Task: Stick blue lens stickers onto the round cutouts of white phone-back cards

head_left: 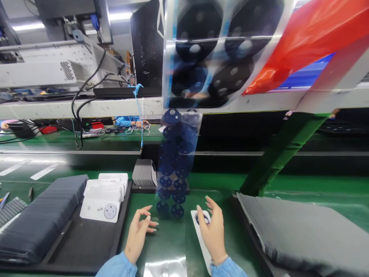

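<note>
My left hand [138, 232] hovers over the green bench, fingers curved and apart, with nothing visible in it. My right hand [212, 231] is over a narrow white panel [201, 242], its thumb and fingers apart near a dark round piece [202, 218] at the panel's far end. Whether the fingertips touch the panel I cannot tell. Between and beyond my hands hangs a clear strip of dark blue round films with holes [173, 165]. On the left, several white panels [100, 192] lie overlapped in a black tray [86, 242]; the front one carries a grey round piece [110, 211].
A long row of dark grey sheets [43, 215] stands left in the tray. Grey sheets [305, 231] fill another tray at right. A small stack of grey plates [144, 172] is behind the strip. Overhead runs a white shelf [121, 109]; a red plastic sheet [311, 42] hangs over it.
</note>
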Demonstrator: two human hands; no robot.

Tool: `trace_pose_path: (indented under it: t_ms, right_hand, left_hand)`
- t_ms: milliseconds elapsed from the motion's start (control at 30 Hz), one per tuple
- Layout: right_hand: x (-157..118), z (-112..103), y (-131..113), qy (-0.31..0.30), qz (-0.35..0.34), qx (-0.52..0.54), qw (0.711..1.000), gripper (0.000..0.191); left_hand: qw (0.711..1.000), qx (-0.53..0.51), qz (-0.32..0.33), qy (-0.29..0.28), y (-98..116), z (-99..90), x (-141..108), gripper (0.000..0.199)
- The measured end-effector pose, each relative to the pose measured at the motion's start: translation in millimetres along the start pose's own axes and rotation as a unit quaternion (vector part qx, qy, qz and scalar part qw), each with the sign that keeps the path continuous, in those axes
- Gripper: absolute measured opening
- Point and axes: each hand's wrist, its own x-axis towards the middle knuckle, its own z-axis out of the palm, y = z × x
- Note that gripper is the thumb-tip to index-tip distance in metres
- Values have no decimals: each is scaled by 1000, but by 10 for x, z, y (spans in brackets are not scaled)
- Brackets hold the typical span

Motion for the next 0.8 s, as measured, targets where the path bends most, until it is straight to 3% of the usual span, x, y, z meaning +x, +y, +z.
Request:
trace_pose_path:
  t_ms: [133, 233, 333, 400, 467, 533, 667, 800]
  right_hand:
    - [-241, 135, -292, -26, -77, 112, 990, 55]
    - [-347, 210, -339, -109, -28, 179, 977, 69]
    - [-378, 255, -279, -175, 16, 217, 960, 70]
    - [-383, 269, -222, -148, -35, 160, 975, 68]
    - [-381, 274, -175, -102, -139, 49, 984, 65]
    - [-368, 270, -151, -101, -243, -48, 963, 61]
    - [-321, 234, -193, -189, -341, -117, 913, 64]
    - [-318, 183, -300, -221, -356, -62, 906, 61]
  left_hand:
    - [997, 3, 45, 56, 178, -184, 69, 30]
    - [993, 0, 76, 89, 258, -332, 130, 34]
    - [998, -9, 54, 32, 214, -318, 169, 45]
    - [999, -25, 8, -41, 129, -193, 166, 57]
    - [993, -49, -22, -106, 36, -24, 133, 59]
    - [987, -65, -17, -149, -32, 120, 81, 49]
    - [988, -24, 29, -150, -67, 204, -28, 33]
    - [986, 80, 92, -118, -42, 159, -89, 27]
